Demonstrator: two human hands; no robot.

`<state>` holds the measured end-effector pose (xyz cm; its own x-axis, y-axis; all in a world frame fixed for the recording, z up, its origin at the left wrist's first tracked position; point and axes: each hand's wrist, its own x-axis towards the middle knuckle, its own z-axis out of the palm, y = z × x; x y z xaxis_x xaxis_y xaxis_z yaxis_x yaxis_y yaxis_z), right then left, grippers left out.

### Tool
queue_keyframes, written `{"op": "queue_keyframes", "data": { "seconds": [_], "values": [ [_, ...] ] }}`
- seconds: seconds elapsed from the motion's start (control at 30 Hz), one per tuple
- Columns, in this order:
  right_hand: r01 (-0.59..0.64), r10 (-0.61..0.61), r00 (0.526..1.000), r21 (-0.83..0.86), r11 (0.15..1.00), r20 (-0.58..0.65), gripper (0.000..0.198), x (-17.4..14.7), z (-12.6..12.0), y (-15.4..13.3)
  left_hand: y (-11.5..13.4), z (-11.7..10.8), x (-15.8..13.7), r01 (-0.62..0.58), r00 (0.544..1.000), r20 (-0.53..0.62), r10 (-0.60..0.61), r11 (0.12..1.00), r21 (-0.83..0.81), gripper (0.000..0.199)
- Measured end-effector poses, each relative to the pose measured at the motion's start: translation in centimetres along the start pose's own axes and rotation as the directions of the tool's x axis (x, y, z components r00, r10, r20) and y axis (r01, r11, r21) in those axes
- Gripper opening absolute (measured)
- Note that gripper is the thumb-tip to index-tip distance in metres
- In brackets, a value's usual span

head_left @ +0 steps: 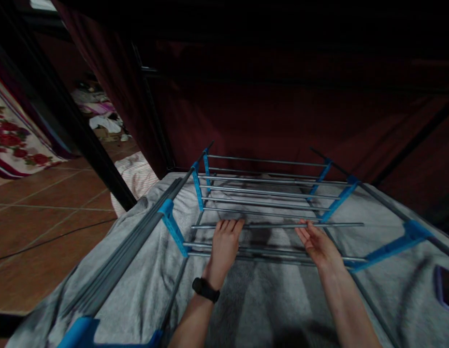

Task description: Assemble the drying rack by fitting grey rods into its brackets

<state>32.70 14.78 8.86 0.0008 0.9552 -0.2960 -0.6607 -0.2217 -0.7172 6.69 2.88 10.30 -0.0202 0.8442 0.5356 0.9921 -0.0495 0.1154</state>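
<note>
A loose grey metal rod [271, 225] lies crosswise above the rack's lower bars. My left hand [226, 239] is wrapped over the rod left of its middle, a black watch [206, 289] on that wrist. Further right, my right hand [316, 244] pinches the rod between thumb and fingers, palm partly turned up. Around both hands stands a rack of grey tubes with blue plastic brackets; the nearest are a left bracket [174, 232] and a right bracket [394, 246]. Several crossbars [271, 191] join the farther brackets. Another blue bracket [79, 332] shows at the lower left.
Several spare rods [126, 246] lie bundled on the grey blanket [148, 270] left of the rack. A phone [447, 288] rests at the right edge. A dark post [82, 125] and dark red curtain [282, 121] stand beyond. A cable [57, 238] crosses the tiled floor [39, 256].
</note>
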Motion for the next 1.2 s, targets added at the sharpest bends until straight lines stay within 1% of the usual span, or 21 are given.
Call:
{"op": "queue_keyframes", "data": {
  "seconds": [0.1,0.2,0.27,0.33,0.37,0.4,0.43,0.47,0.5,0.53,0.57,0.6,0.63,0.7,0.77,0.83,0.9,0.97,1.07,1.13,1.2],
  "values": [
    [-0.013,0.013,1.0,-0.005,1.0,-0.029,0.012,-0.1,1.1,-0.1,0.1,0.0,0.0,-0.045,0.999,-0.024,0.044,0.999,-0.019,0.038],
    [0.006,-0.003,0.999,-0.066,0.998,0.046,0.005,-0.5,2.1,-0.4,0.0,0.2,0.2,-0.074,0.995,-0.063,0.072,0.997,-0.015,0.032],
    [0.054,-0.042,0.996,-0.166,0.985,0.075,0.007,-0.6,2.2,-0.3,-0.1,0.4,0.4,-0.099,0.991,-0.09,0.098,0.995,-0.009,0.031],
    [0.116,-0.103,0.993,-0.359,0.926,0.055,0.011,-0.8,2.0,0.0,-0.2,0.6,0.5,-0.118,0.987,-0.11,0.118,0.993,0.003,0.031],
    [0.164,-0.156,0.986,-0.49,0.856,0.058,0.012,-1.0,1.9,0.2,-0.2,0.6,0.4,-0.125,0.985,-0.116,0.125,0.992,0.01,0.031],
    [0.226,-0.225,0.971,-0.627,0.745,0.083,0.014,-1.2,1.9,0.5,-0.2,0.6,0.4,-0.13,0.984,-0.119,0.131,0.991,0.02,0.031],
    [0.3,-0.307,0.942,-0.746,0.595,0.134,0.015,-1.5,1.9,0.8,-0.2,0.5,0.4,-0.132,0.983,-0.124,0.134,0.991,0.03,0.03],
    [0.38,-0.395,0.894,-0.825,0.418,0.212,0.015,-1.8,2.1,1.1,-0.2,0.5,0.3,-0.13,0.981,-0.137,0.135,0.991,0.041,0.029],
    [0.45,-0.47,0.829,-0.862,0.234,0.305,0.016,-2.2,2.3,1.4,-0.2,0.4,0.3,-0.13,0.978,-0.156,0.136,0.99,0.049,0.027],
    [0.498,-0.518,0.758,-0.864,0.066,0.397,0.017,-2.7,2.7,1.6,-0.2,0.4,0.3,-0.129,0.974,-0.18,0.137,0.99,0.054,0.025],
    [0.526,-0.542,0.693,-0.848,-0.071,0.475,0.02,-3.1,3.1,1.8,-0.3,0.4,0.3,-0.128,0.969,-0.206,0.137,0.99,0.055,0.024],
    [0.535,-0.55,0.642,-0.826,-0.176,0.533,0.023,-3.4,3.6,1.9,-0.4,0.3,0.3,-0.129,0.964,-0.228,0.137,0.99,0.051,0.023],
    [0.531,-0.548,0.609,-0.808,-0.256,0.573,0.026,-3.7,4.0,2.0,-0.5,0.3,0.4,-0.131,0.96,-0.245,0.138,0.99,0.044,0.023],
    [0.495,-0.548,0.575,-0.792,-0.357,0.607,0.031,-4.1,4.4,2.1,-0.6,0.3,0.4,-0.143,0.954,-0.262,0.147,0.989,0.034,0.023],
    [0.482,-0.547,0.542,-0.769,-0.42,0.638,0.039,-4.2,4.5,2.2,-0.7,0.2,0.4,-0.16,0.949,-0.268,0.164,0.986,0.037,0.023],
    [0.513,-0.5,0.516,-0.718,-0.47,0.696,0.046,-4.2,4.3,2.2,-0.6,0.1,0.3,-0.172,0.944,-0.278,0.179,0.984,0.05,0.023],
    [0.552,-0.429,0.52,-0.674,-0.492,0.739,0.045,-4.0,3.9,2.1,-0.3,0.1,0.2,-0.182,0.937,-0.29,0.194,0.981,0.068,0.024],
    [0.568,-0.382,0.545,-0.664,-0.486,0.746,0.041,-3.8,3.7,1.9,0.2,0.0,0.2,-0.19,0.93,-0.304,0.206,0.978,0.084,0.027],
    [0.564,-0.391,0.562,-0.684,-0.463,0.729,0.039,-3.4,3.6,1.3,1.0,-0.1,0.2,-0.176,0.906,-0.371,0.203,0.979,0.106,0.034],
    [0.559,-0.421,0.559,-0.7,-0.445,0.714,0.038,-3.1,3.8,0.7,1.5,-0.2,0.0,-0.151,0.867,-0.46,0.19,0.981,0.12,0.041],
    [0.555,-0.453,0.558,-0.719,-0.419,0.695,0.036,-2.9,4.0,0.0,1.8,-0.3,-0.2,-0.134,0.816,-0.549,0.182,0.983,0.128,0.048]
  ]
}}
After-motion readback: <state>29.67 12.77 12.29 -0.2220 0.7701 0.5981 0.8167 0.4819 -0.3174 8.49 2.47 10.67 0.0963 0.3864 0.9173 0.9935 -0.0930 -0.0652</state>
